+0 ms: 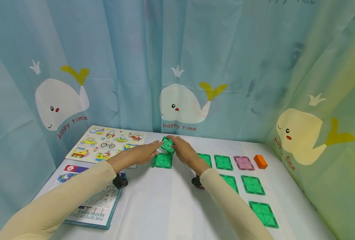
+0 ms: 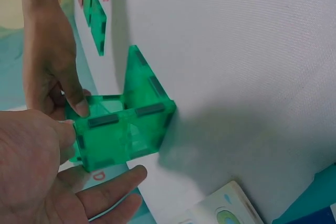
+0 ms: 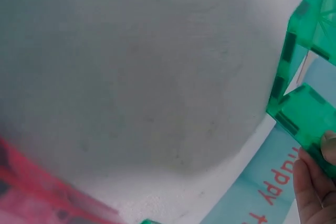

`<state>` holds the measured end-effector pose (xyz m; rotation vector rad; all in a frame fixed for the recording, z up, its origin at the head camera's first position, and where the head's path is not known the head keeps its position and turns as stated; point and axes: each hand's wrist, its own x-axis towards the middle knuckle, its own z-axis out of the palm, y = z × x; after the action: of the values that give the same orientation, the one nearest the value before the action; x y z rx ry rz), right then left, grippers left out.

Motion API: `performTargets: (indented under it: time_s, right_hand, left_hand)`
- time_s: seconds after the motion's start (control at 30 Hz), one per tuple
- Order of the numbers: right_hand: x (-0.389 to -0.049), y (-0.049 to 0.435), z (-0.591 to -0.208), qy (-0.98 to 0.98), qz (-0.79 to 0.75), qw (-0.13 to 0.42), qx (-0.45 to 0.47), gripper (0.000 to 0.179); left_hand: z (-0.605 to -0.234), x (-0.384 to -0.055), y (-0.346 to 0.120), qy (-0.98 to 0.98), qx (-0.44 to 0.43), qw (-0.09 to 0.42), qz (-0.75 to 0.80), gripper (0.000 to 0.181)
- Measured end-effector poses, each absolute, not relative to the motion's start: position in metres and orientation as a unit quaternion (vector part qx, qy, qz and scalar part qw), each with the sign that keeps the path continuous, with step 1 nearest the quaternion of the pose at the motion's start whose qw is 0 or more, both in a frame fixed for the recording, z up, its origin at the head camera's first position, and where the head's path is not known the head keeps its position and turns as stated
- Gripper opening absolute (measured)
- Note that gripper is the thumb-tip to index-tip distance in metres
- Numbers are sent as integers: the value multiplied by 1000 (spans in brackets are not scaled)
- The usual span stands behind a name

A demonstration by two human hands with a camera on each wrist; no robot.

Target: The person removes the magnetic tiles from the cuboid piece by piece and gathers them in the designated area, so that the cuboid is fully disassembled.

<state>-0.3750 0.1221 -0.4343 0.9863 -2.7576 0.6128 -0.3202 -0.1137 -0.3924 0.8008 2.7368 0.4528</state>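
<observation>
**Toward the back of the white table (image 1: pixel 165 206), the left hand (image 1: pixel 144 154) and right hand (image 1: pixel 183 151) are meeting at joined green tiles (image 1: pixel 167 145)**

The right hand is pinching one of the joined tiles, its thumb lying over one face. The left hand is keeping its fingers mostly straight and touching the tiles' edge from the opposite side. Between the hands, the tiles are forming an angled, box-like shape, and a lower green tile (image 1: pixel 163 161) is showing just in front.

Beyond the left hand, a picture board (image 1: pixel 88 141) with vehicles is lying flat; a printed box (image 1: pixel 96 203) is resting nearer the person. To the right, loose green tiles (image 1: pixel 253 185) are spreading out, some partly hidden by the forearm, with a pink tile (image 1: pixel 244 163) and an orange block (image 1: pixel 260 162) sitting near. Behind everything, a whale-print curtain (image 1: pixel 129 100) is hanging.
</observation>
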Motion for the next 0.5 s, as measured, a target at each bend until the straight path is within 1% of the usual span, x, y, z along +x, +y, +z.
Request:
performTargets:
  time_s: [0.17, 0.33, 0.5]
  right_hand:
    - [-380, 132, -429, -922, 242, 63, 296, 50]
    - [-383, 153, -420, -918, 283, 53, 272, 52]
    - [-378, 184, -411, -916, 312, 62, 245, 52]
  left_hand:
    - [-393, -320, -113, 939, 279, 127, 154, 56]
    - [-395, -323, -114, 940, 281, 128, 145, 54]
    - [-397, -324, -117, 941, 286, 126, 132, 53]
